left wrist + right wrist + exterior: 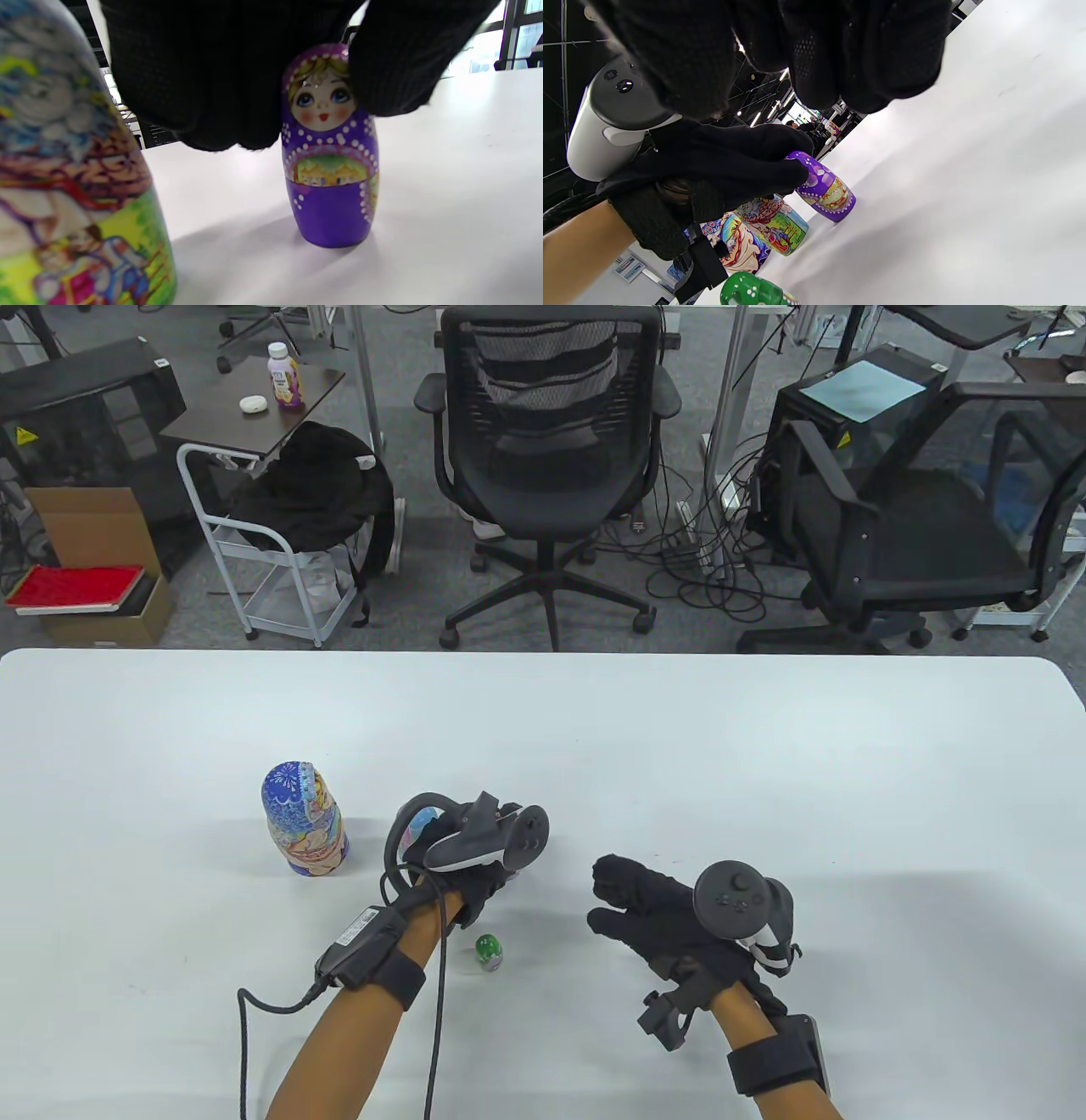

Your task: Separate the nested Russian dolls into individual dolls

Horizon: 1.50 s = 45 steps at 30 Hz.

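Observation:
My left hand point(475, 853) grips the head of a purple doll point(331, 178) that stands upright on the white table point(764, 772); the hand and tracker hide this doll in the table view. It also shows in the right wrist view point(826, 191). A mid-size doll with a green and yellow base point(80, 199) stands just left of it, peeking out under the tracker ring point(422, 821). The large blue doll point(305, 823) stands further left. A tiny green doll point(489, 952) stands near my left wrist. My right hand point(612, 897) hovers empty to the right, fingers loosely curled.
The table's far edge runs across the middle of the table view. Black office chairs point(551, 449), a small cart and cables lie beyond it on the floor. A cable point(437, 1010) trails from my left wrist towards the near edge.

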Tool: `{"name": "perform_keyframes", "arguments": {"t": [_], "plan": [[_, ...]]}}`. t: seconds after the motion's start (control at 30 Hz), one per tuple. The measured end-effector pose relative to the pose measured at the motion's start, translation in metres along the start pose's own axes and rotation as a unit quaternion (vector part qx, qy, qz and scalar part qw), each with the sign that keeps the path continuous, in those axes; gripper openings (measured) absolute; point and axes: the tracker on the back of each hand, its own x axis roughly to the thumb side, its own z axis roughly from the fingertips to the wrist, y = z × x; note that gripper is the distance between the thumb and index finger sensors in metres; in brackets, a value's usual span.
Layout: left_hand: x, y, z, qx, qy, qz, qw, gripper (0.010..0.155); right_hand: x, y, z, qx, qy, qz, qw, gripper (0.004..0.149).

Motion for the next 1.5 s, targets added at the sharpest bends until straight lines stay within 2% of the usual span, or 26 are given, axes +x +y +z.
{"name": "perform_keyframes", "arguments": {"t": [0.1,0.2,0.3,0.37,0.5,0.57,0.63,0.7,0.77,0.93,1.0,1.1,1.23,1.5], "plan": [[0.003,0.004,0.003,0.004,-0.006,-0.031,0.999,0.071,-0.002,0.001,0.000,0.004,0.000,-0.005,1.000,0.067],[0.003,0.020,0.018,0.061,-0.017,-0.025,0.998,0.076,-0.002,0.000,0.000,0.006,0.002,0.000,1.000,0.067],[0.004,0.033,0.049,0.117,-0.046,-0.001,0.992,0.073,-0.002,0.001,0.000,0.012,0.005,0.002,1.000,0.068],[0.006,0.031,0.072,0.122,-0.066,0.016,0.990,0.070,-0.003,0.003,0.000,0.018,0.006,0.002,1.000,0.068],[0.012,0.004,0.104,0.106,-0.096,0.064,0.988,0.072,-0.002,0.006,-0.001,0.032,0.008,-0.013,0.999,0.067],[0.015,-0.009,0.107,0.105,-0.103,0.059,0.987,0.073,-0.002,0.006,-0.001,0.032,0.007,-0.006,0.999,0.067],[0.017,-0.018,0.107,0.079,-0.111,0.030,0.990,0.071,-0.002,0.007,0.000,0.035,0.005,-0.005,0.999,0.067],[0.020,-0.026,0.107,0.103,-0.114,0.023,0.988,0.059,0.001,0.008,0.001,0.043,0.002,-0.004,0.999,0.067],[0.018,-0.030,0.105,0.117,-0.118,0.032,0.986,0.057,0.004,0.009,0.003,0.047,-0.007,0.006,0.999,0.067],[0.012,-0.026,0.108,0.109,-0.120,0.083,0.983,0.055,0.014,0.019,0.012,0.082,-0.034,0.035,0.995,0.068],[0.011,-0.020,0.111,0.126,-0.123,0.092,0.980,0.055,0.015,0.024,0.015,0.087,-0.042,0.055,0.994,0.068],[0.011,-0.007,0.119,0.168,-0.155,0.138,0.964,0.055,0.013,0.036,0.014,0.099,-0.047,0.050,0.993,0.069],[0.010,-0.001,0.126,0.184,-0.178,0.200,0.946,0.054,0.013,0.055,0.013,0.122,-0.051,0.022,0.991,0.072],[0.020,0.003,0.138,0.218,-0.201,0.194,0.935,0.055,0.025,0.078,0.016,0.118,-0.070,0.006,0.991,0.073]]}}
